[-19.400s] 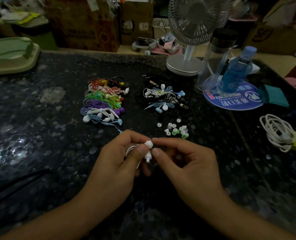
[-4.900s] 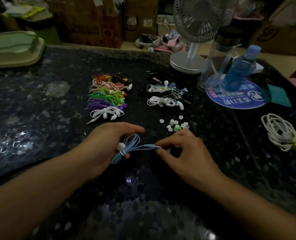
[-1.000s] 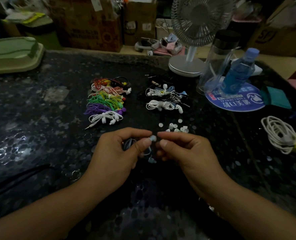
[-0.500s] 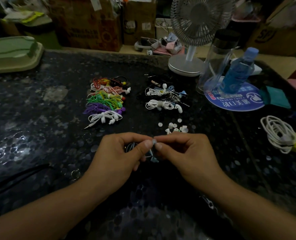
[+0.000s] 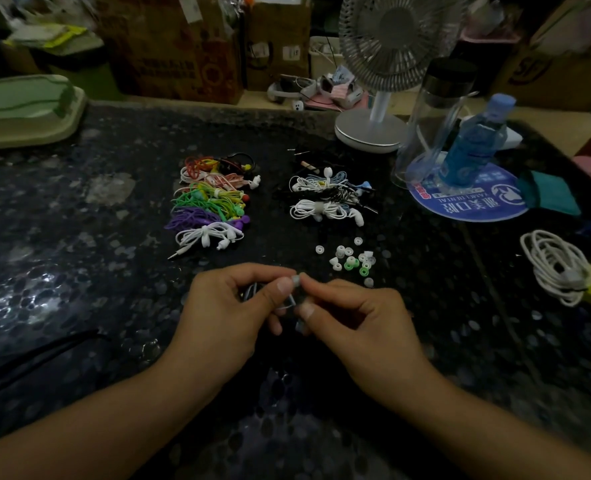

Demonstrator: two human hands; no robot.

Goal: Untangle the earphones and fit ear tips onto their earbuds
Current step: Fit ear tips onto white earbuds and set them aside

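Earphones (image 5: pixel 252 292) — pale blue, cord bunched — are gripped by the left hand (image 5: pixel 228 313); a grey ear tip (image 5: pixel 296 279) is pinched by the right hand (image 5: pixel 356 323).

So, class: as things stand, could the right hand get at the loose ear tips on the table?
Probably yes. The loose ear tips lie just beyond the right hand with only bare table between. But its fingers pinch the earbud together with the left hand, so it must let go first.
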